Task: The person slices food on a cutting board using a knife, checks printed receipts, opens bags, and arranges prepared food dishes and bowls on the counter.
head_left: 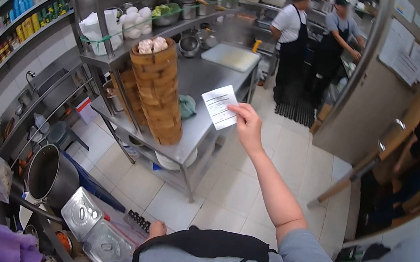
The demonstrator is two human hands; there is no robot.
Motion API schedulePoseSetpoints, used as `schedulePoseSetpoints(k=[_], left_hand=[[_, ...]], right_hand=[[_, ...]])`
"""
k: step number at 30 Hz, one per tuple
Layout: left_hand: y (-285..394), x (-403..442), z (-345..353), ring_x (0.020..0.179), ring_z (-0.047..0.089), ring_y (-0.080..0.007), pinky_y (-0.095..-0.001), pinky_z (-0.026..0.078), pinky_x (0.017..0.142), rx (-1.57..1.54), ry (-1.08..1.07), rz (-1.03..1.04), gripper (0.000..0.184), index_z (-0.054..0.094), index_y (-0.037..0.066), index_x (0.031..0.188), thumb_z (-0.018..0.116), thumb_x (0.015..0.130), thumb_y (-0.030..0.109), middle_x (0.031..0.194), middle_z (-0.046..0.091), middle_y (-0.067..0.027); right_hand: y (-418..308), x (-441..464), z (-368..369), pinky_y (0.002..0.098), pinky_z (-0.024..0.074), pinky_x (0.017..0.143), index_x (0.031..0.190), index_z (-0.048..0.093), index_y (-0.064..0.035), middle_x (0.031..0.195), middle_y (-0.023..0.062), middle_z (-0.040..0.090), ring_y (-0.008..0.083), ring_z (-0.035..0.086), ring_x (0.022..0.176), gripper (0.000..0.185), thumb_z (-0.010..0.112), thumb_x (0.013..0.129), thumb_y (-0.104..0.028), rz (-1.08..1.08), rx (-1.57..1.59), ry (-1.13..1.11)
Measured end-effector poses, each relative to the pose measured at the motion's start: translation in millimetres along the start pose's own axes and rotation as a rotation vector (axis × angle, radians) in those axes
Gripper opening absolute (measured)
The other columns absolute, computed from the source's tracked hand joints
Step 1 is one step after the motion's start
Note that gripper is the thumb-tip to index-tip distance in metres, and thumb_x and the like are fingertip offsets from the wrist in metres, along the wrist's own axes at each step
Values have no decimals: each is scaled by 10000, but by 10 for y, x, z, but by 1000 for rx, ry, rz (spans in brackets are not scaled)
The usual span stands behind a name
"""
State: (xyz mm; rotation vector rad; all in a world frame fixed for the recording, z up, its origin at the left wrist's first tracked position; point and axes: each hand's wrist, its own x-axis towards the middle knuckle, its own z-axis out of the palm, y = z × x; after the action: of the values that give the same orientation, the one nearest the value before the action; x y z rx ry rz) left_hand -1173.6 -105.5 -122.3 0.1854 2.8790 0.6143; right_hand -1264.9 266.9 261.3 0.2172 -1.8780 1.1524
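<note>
A printed paper slip (217, 111) is pinched between the thumb and fingers of my right hand (247, 125), raised out in front of me at arm's length. Behind it is the steel table (217, 79). My left hand (157, 229) stays low by my side with its fingers curled in; whether anything is inside them is hidden. Closest to that hand are a dark patterned object (138, 222) and steel lids (107, 244). A tall stack of bamboo steamers (158, 89) stands on the table, with pale dumplings (152, 45) in the top one.
A white cutting board (230, 57) and a green cloth (187, 106) lie on the table. Two people in aprons (292, 39) work at the back. To the right is a door with a wooden handle (378, 153); a large pot (51, 174) sits lower left.
</note>
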Motion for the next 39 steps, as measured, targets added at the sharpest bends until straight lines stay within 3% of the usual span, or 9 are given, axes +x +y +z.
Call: schedulePoseSetpoints(k=[6,12,24,26,28,30,32,37,39], left_hand=[[-167,1125,-353,608,585,-356,-443,479,603,-26,149,21,153,641,52,643,504,693,97,642,586,-184],[-156,1871,-561,830,572,-356,-464,445,730,79,167,-388,275,612,17,867,454,778,224,837,604,-201],[812,1038,819,880,581,-333,-404,449,782,-425,125,-1107,318,649,36,810,493,712,296,888,619,-184],[1027,969,951,875,583,-329,-403,450,778,-469,79,-1136,316,650,41,804,496,715,302,888,620,-179],[1207,881,1056,870,585,-324,-403,451,774,-491,57,-1159,314,651,46,798,499,719,309,888,622,-174],[1361,740,1166,866,587,-320,-402,452,770,-483,32,-1158,313,653,50,792,502,722,315,888,623,-169],[1508,533,1335,861,590,-316,-402,454,767,-437,8,-1123,311,654,55,787,505,725,321,888,624,-165],[1814,412,1283,850,594,-313,-406,459,762,-429,89,-1302,299,643,37,789,506,714,291,874,619,-182],[1872,439,966,853,588,-326,-407,465,765,-492,193,-1385,272,643,36,811,525,694,252,873,619,-184]], right_hand=[[1014,1349,284,202,407,717,925,650,-29,907,62,597,142,559,810,292,448,745,80,-44,4,46],[2286,3305,457,194,395,633,1013,600,24,977,54,588,97,524,774,378,473,666,104,317,772,-9],[3426,6651,2312,213,363,526,1050,584,32,1015,106,605,122,527,659,487,410,604,121,246,952,-137],[3389,6970,2514,232,396,699,1116,523,63,1115,129,558,128,512,785,466,401,668,92,116,1002,-155],[3075,6953,2546,213,397,630,1117,524,60,1108,123,565,83,463,673,470,440,660,124,39,1046,-67],[3078,7011,2626,222,421,736,1118,529,52,1117,109,564,141,552,870,414,484,709,101,21,996,44],[2902,6645,2445,329,408,840,1052,593,-18,1016,115,606,199,558,932,317,523,745,-46,-324,281,329],[2305,5038,2049,410,280,1006,1105,448,133,1135,271,478,319,455,1090,399,382,846,-164,-430,1371,-132],[2063,4191,1960,433,317,851,1035,491,79,941,198,511,299,451,908,313,391,859,-161,-421,1657,-445]])
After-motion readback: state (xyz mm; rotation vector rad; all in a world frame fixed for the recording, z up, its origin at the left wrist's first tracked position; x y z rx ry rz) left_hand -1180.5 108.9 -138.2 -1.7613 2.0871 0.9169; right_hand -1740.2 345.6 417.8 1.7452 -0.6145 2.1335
